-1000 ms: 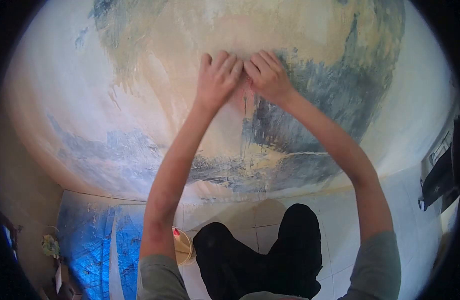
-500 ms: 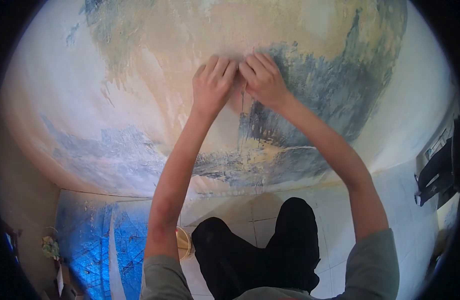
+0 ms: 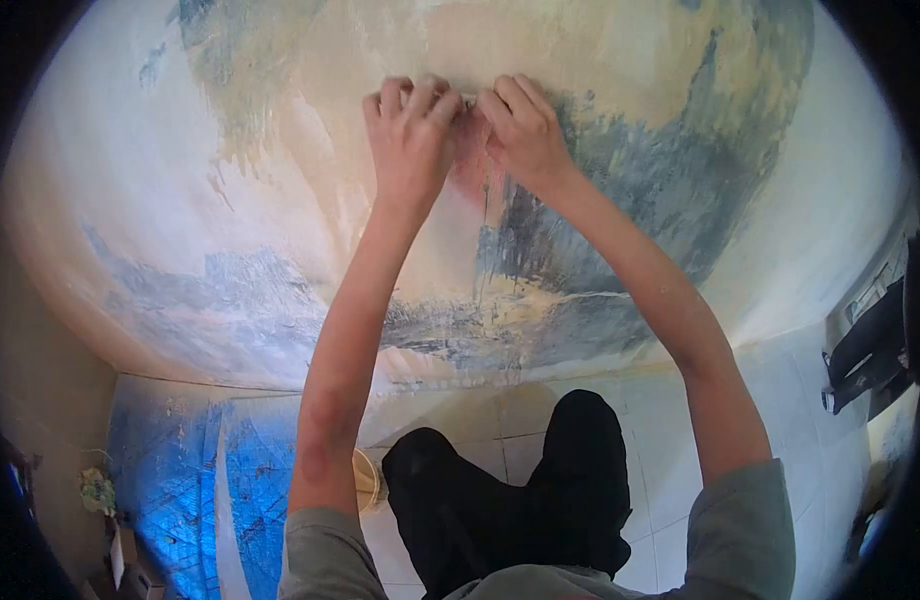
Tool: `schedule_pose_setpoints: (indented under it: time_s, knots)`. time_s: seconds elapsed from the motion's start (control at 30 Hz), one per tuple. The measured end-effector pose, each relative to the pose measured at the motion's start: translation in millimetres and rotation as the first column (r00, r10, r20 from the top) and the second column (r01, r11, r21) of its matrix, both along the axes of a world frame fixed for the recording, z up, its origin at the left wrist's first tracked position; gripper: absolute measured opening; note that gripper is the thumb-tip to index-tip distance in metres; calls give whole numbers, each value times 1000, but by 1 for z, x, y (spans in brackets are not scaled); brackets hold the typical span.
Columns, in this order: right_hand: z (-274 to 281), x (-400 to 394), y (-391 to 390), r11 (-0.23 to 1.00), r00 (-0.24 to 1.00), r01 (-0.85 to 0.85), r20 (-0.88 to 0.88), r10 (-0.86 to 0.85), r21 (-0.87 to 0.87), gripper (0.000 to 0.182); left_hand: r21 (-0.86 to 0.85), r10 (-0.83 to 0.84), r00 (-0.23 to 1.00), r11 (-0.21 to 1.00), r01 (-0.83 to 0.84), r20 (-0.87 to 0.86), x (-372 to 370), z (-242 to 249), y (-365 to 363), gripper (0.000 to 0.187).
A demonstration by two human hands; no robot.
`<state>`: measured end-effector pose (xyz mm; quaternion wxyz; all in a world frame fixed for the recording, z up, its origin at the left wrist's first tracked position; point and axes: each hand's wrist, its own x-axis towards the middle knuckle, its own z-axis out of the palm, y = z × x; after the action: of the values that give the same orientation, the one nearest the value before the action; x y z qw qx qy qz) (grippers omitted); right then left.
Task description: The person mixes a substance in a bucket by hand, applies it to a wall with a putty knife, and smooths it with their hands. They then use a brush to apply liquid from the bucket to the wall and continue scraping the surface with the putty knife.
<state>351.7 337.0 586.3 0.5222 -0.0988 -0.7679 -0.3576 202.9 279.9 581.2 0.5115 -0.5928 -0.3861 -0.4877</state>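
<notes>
My left hand (image 3: 410, 145) and my right hand (image 3: 526, 135) are side by side, high against a painted wall (image 3: 310, 190). The fingers of both are curled in toward the wall's surface. A small pale edge shows between the fingertips, but what it belongs to is hidden by the hands. Below and between the hands, a reddish-pink patch (image 3: 469, 165) marks the wall. Rough beige, white and dark blue-grey paint surrounds it, the dark part mostly right of my right hand.
A blue sheet (image 3: 185, 500) covers the floor at lower left, with a pale strip (image 3: 226, 510) on it. A round tan container (image 3: 366, 478) stands beside my left knee. At the far right is another person's dark-clothed leg (image 3: 868, 335).
Both hands have moved a little up the wall. My left hand has shifted left, its fingers more spread, and more of the reddish patch shows.
</notes>
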Motion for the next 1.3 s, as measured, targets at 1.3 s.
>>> schedule_pose_setpoints:
  time_s: [1.3]
  knots:
    - [101,-12,28,983,984,-130,-105,144,127,27,-49,-418,908,907,418,0,-11,102,26,29]
